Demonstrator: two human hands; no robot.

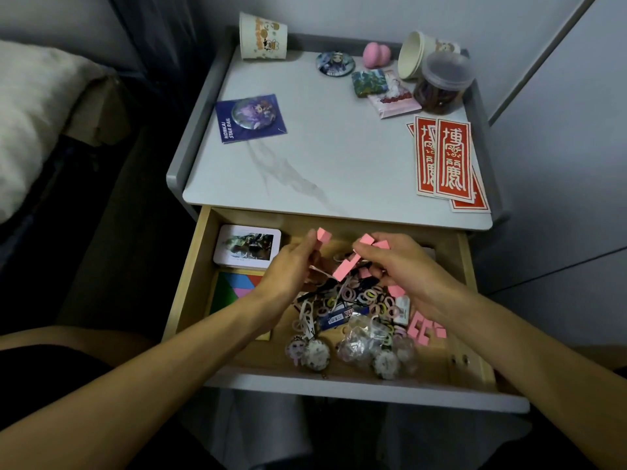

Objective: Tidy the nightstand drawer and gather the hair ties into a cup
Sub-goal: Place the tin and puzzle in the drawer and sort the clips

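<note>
The nightstand drawer [190, 283] stands pulled open. My left hand [288, 269] pinches a pink block piece [323, 236] above the clutter. My right hand [403, 266] grips more pink block pieces [368, 239] over the drawer's middle. Below both hands lies a heap of small pastel hair ties [369, 298] mixed with black ones. A printed paper cup [263, 37] stands upside down at the nightstand's back left. A second paper cup [415, 56] lies on its side at the back right.
In the drawer: a white tin [247, 245], a coloured tangram tray [234, 286], keychains [310, 351], plastic bags [363, 334], loose pink pieces [425, 329]. On the nightstand top [339, 157]: red envelopes [444, 161], a lidded clear jar [442, 83], badges [251, 117], a pink heart [376, 54]. Bed at left.
</note>
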